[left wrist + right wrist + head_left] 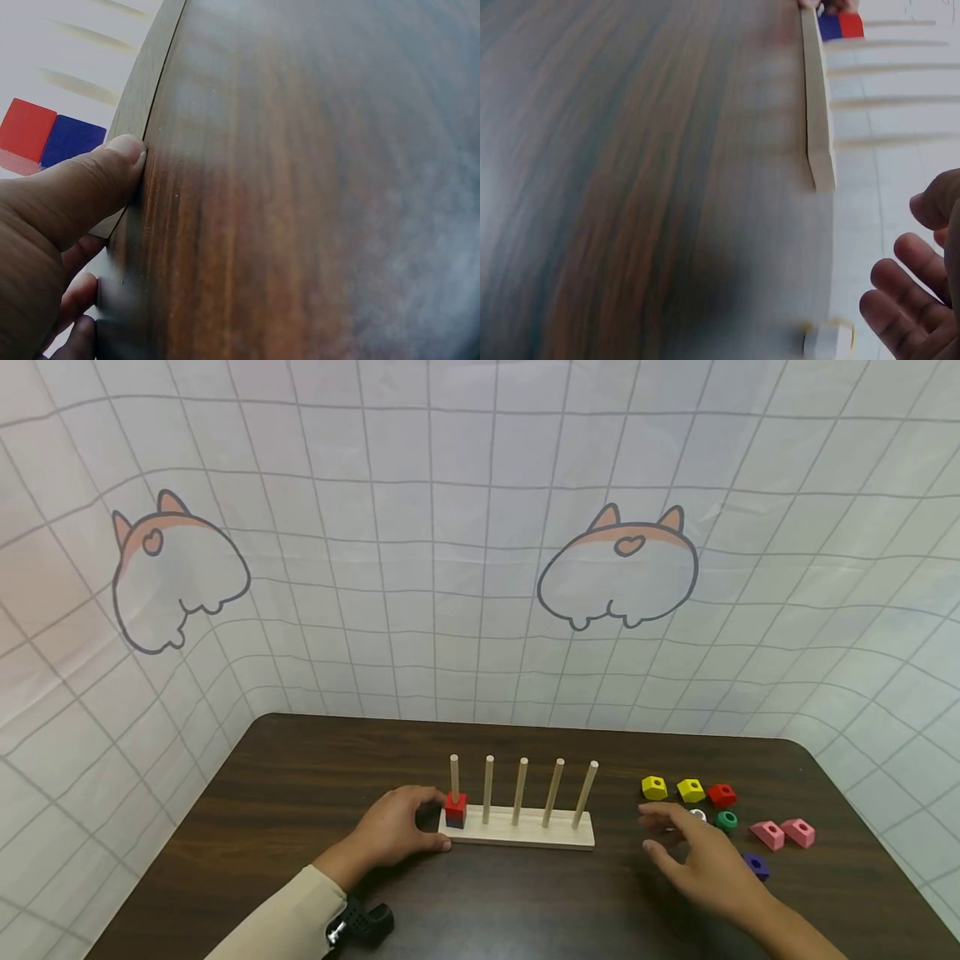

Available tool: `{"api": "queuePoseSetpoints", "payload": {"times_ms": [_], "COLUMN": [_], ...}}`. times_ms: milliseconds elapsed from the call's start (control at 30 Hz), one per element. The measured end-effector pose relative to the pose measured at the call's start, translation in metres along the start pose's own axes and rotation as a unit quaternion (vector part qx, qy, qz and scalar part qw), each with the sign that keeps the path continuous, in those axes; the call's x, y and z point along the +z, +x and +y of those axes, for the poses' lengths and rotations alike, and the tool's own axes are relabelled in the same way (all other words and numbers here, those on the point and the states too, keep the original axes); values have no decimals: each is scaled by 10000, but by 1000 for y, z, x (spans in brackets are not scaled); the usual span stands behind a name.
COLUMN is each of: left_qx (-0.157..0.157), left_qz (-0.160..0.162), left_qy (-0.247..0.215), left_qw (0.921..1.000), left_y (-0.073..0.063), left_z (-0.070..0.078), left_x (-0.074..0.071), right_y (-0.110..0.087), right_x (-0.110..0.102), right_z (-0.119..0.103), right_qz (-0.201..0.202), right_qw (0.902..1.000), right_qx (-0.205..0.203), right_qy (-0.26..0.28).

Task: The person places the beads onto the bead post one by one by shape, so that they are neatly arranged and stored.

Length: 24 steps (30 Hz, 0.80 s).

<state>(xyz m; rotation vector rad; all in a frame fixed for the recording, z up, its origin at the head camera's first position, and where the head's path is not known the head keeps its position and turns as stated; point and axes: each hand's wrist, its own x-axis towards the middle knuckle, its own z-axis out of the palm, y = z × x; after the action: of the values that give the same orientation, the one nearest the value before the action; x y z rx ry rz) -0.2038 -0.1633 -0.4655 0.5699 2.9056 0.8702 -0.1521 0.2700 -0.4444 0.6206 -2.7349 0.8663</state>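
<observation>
A wooden peg board (517, 828) with several upright pegs stands on the table. On its leftmost peg a red block (456, 806) sits on top of a dark blue block (73, 140). My left hand (393, 827) grips the board's left end, its thumb (124, 154) pressed along the front edge. To the right of the board, my right hand (701, 864) is held with fingers loosely bent and nothing between them. It partly covers a white block (698, 815), close to a green ring-shaped block (726, 821) and a blue block (756, 866).
Beyond my right hand lie two yellow blocks (654, 788), a loose red block (722, 795) and two pink slanted blocks (798, 832). A black strap device (363, 922) is on my left wrist. Gridded cloth (465, 568) hangs behind the dark table (337, 752).
</observation>
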Motion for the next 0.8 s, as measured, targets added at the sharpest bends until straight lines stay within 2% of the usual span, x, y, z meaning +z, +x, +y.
{"api": "queuePoseSetpoints", "payload": {"times_ms": [100,300,500,800], "left_qx": [39,49,60,117], "left_qz": [14,14,27,0], "left_qy": [8,31,23,-37], "left_qw": [10000,10000,10000,9999], "left_y": [0,0,0,1], "left_z": [0,-1,-1,-2], "left_x": [0,-1,-1,1], "right_y": [-6,-19,-32,-49], "right_x": [-10,-25,-36,-50], "right_z": [9,29,52,78], "right_qz": [144,179,345,19], "right_qw": [9997,9973,9952,9927], "right_qx": [98,421,479,764], "right_qy": [-186,-578,-783,-935]}}
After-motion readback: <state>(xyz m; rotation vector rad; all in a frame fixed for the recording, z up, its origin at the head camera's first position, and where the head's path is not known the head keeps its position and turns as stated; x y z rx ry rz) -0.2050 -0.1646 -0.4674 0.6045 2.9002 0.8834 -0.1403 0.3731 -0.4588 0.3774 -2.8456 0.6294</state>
